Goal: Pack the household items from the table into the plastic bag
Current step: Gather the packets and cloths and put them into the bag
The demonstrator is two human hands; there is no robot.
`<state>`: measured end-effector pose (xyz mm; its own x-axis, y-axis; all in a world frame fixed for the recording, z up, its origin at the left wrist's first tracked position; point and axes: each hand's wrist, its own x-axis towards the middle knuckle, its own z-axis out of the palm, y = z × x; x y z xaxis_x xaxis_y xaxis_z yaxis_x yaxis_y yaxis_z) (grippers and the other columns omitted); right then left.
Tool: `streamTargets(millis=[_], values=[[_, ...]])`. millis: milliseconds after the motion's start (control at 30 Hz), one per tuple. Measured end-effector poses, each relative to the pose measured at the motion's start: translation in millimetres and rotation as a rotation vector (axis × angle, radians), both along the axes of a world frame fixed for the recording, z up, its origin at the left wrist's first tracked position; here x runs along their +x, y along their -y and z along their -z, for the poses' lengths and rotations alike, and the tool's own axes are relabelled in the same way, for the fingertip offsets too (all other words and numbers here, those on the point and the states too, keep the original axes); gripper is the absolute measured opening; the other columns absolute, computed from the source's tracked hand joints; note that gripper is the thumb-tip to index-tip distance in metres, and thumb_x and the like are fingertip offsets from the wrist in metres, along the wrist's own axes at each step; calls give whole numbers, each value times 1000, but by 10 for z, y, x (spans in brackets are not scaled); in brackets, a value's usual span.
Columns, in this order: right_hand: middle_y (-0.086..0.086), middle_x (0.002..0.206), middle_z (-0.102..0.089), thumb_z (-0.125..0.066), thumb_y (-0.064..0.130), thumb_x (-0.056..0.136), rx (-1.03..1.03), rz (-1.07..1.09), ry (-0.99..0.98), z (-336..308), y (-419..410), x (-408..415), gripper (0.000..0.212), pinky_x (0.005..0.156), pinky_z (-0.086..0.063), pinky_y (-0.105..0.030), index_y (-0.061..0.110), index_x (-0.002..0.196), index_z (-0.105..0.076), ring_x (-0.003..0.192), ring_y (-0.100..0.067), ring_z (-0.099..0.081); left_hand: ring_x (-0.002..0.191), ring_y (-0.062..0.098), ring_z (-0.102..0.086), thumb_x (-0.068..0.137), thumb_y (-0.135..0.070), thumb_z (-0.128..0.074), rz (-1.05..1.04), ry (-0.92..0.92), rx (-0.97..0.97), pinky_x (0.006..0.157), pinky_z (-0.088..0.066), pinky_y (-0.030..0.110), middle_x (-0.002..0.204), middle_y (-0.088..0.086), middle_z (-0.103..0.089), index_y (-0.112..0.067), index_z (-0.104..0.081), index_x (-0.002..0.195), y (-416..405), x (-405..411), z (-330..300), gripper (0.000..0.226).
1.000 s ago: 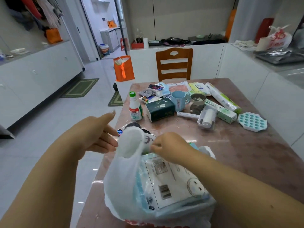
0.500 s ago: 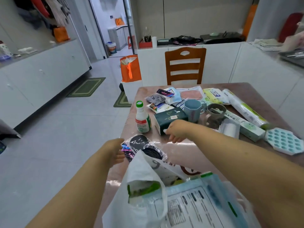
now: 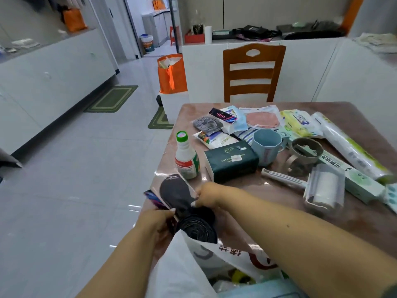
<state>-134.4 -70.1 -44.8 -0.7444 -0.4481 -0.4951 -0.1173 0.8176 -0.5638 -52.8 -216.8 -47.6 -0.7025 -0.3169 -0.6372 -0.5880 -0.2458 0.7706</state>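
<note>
A clear packet of black socks (image 3: 176, 193) is lifted off the near left corner of the brown table (image 3: 268, 194). My right hand (image 3: 207, 194) pinches its right edge and my left hand (image 3: 156, 220) grips its lower left edge. Just below it, a roll of black bags (image 3: 196, 230) sits at the mouth of the white plastic bag (image 3: 187, 267), which stands open at the table's near edge with several items inside. Behind the hands stand a white bottle with a green cap (image 3: 186, 159) and a dark green tissue pack (image 3: 232, 161).
Further back lie a blue cup (image 3: 266, 147), a grey cup (image 3: 305, 152), a lint roller (image 3: 322, 188), a toothpaste box (image 3: 352, 177), a long roll (image 3: 352, 147) and several flat packets (image 3: 261, 119). A wooden chair (image 3: 253, 72) stands behind the table; an orange bag (image 3: 171, 74) rests on the floor at left.
My right hand came back from the tissue pack to the sock packet. Both hands have taken hold of the packet and raised it above the plastic bag's mouth.
</note>
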Motion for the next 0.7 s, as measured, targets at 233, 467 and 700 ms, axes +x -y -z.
streamTargets(millis=[233, 467, 700], values=[[9, 80, -68, -74, 19, 80, -380, 240, -7, -278, -328, -7, 7, 77, -48, -23, 25, 81, -71, 78, -8, -61, 73, 18, -71, 82, 0, -68, 133, -210, -34, 55, -57, 25, 82, 7, -76, -4, -67, 96, 248, 8, -237, 15], [10, 77, -67, -65, 23, 88, -536, 516, -77, -902, -714, 224, 16, 57, -48, -21, 16, 101, -70, 72, -4, -58, 85, 21, -67, 86, -8, -66, 302, -379, -106, 66, -56, 30, 98, 7, -72, -9, -65, 101, -89, -302, -879, 15], [-16, 112, -68, -62, 15, 90, -887, 781, -28, -1385, -1065, 354, 28, 86, -54, -35, 4, 115, -64, 101, -25, -64, 94, 32, -70, 71, -10, -79, 412, -392, 57, 80, -57, 48, 107, 13, -72, -11, -59, 119, -699, -540, -1582, 52]])
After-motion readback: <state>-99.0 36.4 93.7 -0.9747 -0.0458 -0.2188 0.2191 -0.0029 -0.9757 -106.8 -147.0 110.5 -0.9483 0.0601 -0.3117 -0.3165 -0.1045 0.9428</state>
